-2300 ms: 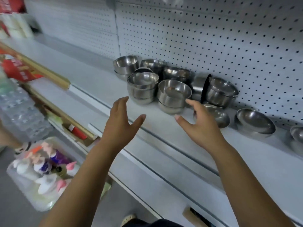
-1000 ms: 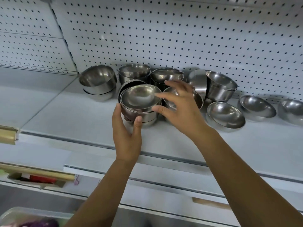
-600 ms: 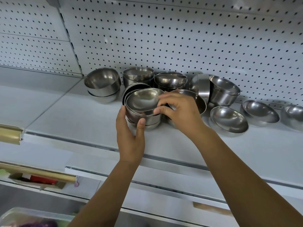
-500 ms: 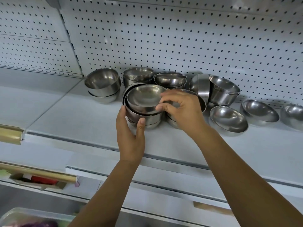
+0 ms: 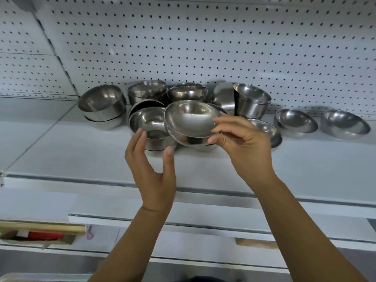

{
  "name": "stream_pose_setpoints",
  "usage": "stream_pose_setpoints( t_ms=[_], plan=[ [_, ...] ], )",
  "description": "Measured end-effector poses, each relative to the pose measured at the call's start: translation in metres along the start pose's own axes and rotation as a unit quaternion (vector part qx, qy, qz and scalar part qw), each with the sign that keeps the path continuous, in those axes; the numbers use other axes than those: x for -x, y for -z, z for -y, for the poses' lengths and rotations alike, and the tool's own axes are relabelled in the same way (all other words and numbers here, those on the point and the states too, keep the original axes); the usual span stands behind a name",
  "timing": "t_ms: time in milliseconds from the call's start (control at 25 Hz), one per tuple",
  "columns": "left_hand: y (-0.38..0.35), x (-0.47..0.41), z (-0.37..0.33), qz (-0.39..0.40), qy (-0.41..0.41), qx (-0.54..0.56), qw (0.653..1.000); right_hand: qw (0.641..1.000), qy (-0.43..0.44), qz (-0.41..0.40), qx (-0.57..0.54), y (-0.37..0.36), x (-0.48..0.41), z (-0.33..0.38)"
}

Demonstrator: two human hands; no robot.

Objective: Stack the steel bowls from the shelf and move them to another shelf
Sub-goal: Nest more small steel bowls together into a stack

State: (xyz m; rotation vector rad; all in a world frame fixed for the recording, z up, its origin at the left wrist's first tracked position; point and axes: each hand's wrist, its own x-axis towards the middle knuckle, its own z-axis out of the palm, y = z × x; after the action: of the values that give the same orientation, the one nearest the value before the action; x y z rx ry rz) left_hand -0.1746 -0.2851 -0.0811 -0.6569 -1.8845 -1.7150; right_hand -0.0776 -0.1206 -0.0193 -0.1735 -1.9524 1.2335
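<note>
Steel bowl (image 5: pixel 191 119) pinched at rim by right hand (image 5: pixel 244 147) (tilted), left hand (image 5: pixel 152 169) spread below

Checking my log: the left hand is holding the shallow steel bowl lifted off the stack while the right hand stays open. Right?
Not quite: the head view shows the right hand gripping the shallow steel bowl by its rim, while the left hand is open beside the stack.
</note>
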Motion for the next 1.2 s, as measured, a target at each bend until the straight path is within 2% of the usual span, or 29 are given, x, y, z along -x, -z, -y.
stream_pose_setpoints(
  t_ms=[200,280,440,640,800,1120,1200],
  plan=[
    [-0.025,0.020,-0.045,0.128,-0.050,0.100,0.985,0.998,0.004,-0.053,0.034,0.054,0.027,0.003],
    [-0.037,0.028,-0.048,0.172,-0.063,0.107,0.977,0.997,0.004,-0.061,0.051,0.081,0.041,0.001],
    [-0.069,0.048,-0.053,0.255,-0.034,0.119,0.959,0.994,-0.015,-0.049,0.096,0.130,0.065,-0.014],
    [-0.107,0.072,-0.066,0.343,0.005,0.166,0.925,0.992,-0.046,-0.060,0.099,0.171,0.086,-0.037],
    [-0.130,0.092,-0.077,0.374,0.019,0.161,0.913,0.991,-0.094,-0.054,0.076,0.205,0.099,-0.052],
    [-0.168,0.108,-0.099,0.373,0.076,0.128,0.916,0.987,-0.158,-0.027,-0.004,0.256,0.092,-0.077],
    [-0.177,0.113,-0.105,0.357,0.090,0.111,0.923,0.984,-0.167,-0.047,0.027,0.271,0.083,-0.081]
  ],
)
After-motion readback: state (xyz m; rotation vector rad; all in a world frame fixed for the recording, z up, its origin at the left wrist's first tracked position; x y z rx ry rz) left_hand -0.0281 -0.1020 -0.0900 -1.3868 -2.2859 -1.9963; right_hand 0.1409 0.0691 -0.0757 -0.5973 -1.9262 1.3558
